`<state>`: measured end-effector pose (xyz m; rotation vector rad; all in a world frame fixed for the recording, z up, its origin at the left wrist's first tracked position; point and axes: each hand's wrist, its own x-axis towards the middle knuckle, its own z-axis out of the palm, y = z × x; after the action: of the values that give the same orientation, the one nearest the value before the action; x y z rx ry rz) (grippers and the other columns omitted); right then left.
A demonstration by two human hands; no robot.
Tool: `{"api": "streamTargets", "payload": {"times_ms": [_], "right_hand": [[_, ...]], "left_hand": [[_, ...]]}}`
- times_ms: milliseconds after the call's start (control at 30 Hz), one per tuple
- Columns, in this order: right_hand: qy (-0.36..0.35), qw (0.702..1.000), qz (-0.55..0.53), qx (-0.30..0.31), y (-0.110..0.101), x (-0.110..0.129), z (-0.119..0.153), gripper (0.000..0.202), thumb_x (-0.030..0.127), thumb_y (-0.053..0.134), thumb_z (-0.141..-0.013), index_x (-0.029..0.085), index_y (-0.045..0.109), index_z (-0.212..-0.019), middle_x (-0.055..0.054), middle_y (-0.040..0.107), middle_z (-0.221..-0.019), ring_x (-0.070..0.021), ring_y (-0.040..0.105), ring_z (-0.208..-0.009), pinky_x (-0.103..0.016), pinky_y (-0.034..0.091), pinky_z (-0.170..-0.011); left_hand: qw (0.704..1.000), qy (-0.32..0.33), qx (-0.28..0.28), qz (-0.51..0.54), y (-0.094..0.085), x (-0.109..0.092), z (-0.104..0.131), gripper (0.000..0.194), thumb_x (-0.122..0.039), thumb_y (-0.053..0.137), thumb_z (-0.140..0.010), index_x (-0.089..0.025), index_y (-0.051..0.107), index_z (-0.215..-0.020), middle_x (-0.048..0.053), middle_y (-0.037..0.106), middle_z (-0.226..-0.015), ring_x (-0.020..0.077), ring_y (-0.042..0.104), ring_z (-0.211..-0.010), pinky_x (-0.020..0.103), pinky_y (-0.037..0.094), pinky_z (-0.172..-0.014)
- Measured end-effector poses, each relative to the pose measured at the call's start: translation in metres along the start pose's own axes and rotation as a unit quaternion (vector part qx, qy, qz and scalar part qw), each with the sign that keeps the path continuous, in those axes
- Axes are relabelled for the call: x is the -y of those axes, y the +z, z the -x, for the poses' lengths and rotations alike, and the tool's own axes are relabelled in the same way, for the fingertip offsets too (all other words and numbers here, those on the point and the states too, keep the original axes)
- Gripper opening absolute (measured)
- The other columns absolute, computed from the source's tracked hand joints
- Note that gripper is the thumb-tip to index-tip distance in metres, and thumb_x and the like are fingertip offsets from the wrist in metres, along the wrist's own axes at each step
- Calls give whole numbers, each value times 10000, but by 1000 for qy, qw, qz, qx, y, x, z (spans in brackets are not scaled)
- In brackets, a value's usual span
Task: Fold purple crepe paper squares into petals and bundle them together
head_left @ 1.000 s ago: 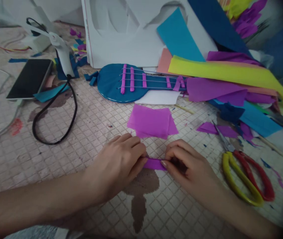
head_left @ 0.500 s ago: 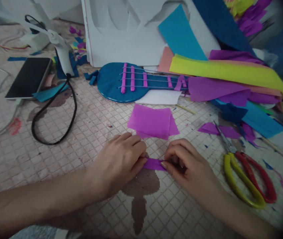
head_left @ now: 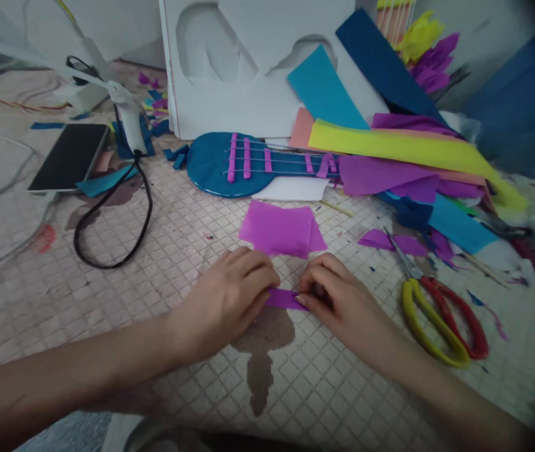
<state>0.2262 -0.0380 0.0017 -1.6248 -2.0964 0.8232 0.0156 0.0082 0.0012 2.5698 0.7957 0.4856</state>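
Right at the fingertips: purple strip (head_left: 281,299), short, folded or layered, its visible stretch bridging the two hands. Left hand (head_left: 224,301) closed down on its left end, thumb against the curled fingers; what the undersides do is hidden. Right hand (head_left: 343,292) pinches the right end, thumb and forefinger together, other fingers tucked in. Neither hand is nearer, as both touch the strip. Its long axis runs side to side, from one set of fingers to the other, dipping slightly toward the right hand; its long edges face the wearer and the toy guitar (head_left: 230,164). I judge this line between the two pinches to be what matters: ends gripped, middle bare.

Landmark, the guitar. Strip lies on its near side, on the cloth (head_left: 192,242), roughly along the same line as the neck. Purple sheets (head_left: 277,229), overlapping, sit between guitar and strip. Scissors (head_left: 412,269) rest to the right on the guitar's near side, blades pointing away from the wearer. Phone (head_left: 72,157) off the guitar's left; bright paper heaped by the neck end; white board (head_left: 248,107) upright behind.
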Motion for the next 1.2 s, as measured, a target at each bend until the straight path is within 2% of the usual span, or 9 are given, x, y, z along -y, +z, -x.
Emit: {"api": "streamTargets", "payload": {"times_ms": [100,133,333,433,500,600,733,933,1200], "right_hand": [[-21,1000,-1,-11,1,-1,0,103,114,501,-871,198,498,-812,-13,473,-906,-127,511,-764,-277,463,-660],[-24,1000,2,-16,2,-1,-1,110,110,499,-869,198,493,-803,-12,474,-900,-126,510,-759,-276,464,-657],[-42,998,10,-50,1,-1,3,105,99,506,-855,204,517,-849,-22,514,-932,-123,545,-768,-268,505,-665],[-93,987,60,-118,-1,0,16,162,156,472,-896,216,550,-1025,-70,566,-1073,-187,581,-967,-363,531,-805],[-137,971,131,-145,0,1,28,284,174,459,-912,211,521,-1186,-103,573,-1191,-239,532,-1137,-453,484,-942],[-179,953,231,-86,10,2,44,500,219,484,-912,140,373,-1393,-131,469,-1402,-276,350,-1342,-480,400,-1063],[-186,939,289,-15,27,-3,54,694,348,478,-918,75,177,-1481,-133,264,-1535,-293,137,-1432,-510,353,-1095],[-171,937,304,12,25,-15,60,707,358,469,-918,125,134,-1495,-126,232,-1542,-267,163,-1429,-521,303,-1118],[-161,934,319,14,20,-15,63,680,367,419,-939,135,112,-1499,-119,234,-1541,-248,195,-1423,-518,318,-1109]], "left_hand": [[987,125,-9,-101,7,-11,11,246,-159,429,-955,-130,561,-1159,73,596,-1233,234,493,-1163,422,362,-1012],[982,139,-13,-130,11,-14,15,280,-180,420,-964,-112,537,-1209,81,575,-1283,241,464,-1219,440,315,-1064],[981,85,58,-167,26,-20,28,621,-506,442,-925,-112,366,-1400,117,340,-1493,259,324,-1371,477,160,-1160],[983,73,74,-148,25,-17,30,651,-528,393,-935,-141,283,-1447,92,260,-1529,248,289,-1390,484,110,-1169],[985,73,74,-137,24,-17,31,640,-513,376,-945,-157,250,-1461,89,246,-1534,239,269,-1400,490,94,-1170],[987,74,66,-130,25,-17,32,642,-508,397,-938,-153,265,-1457,105,271,-1524,247,261,-1403,508,87,-1168],[986,70,78,-129,26,-17,32,657,-478,444,-927,-140,256,-1457,111,259,-1527,250,233,-1414,506,58,-1171],[987,55,99,-111,17,-13,39,671,-489,423,-934,-183,182,-1480,92,222,-1542,234,230,-1416,489,83,-1168],[989,30,64,-131,5,5,70,689,-398,472,-929,-166,145,-1489,131,273,-1518,257,256,-1406,537,56,-1159]]}}
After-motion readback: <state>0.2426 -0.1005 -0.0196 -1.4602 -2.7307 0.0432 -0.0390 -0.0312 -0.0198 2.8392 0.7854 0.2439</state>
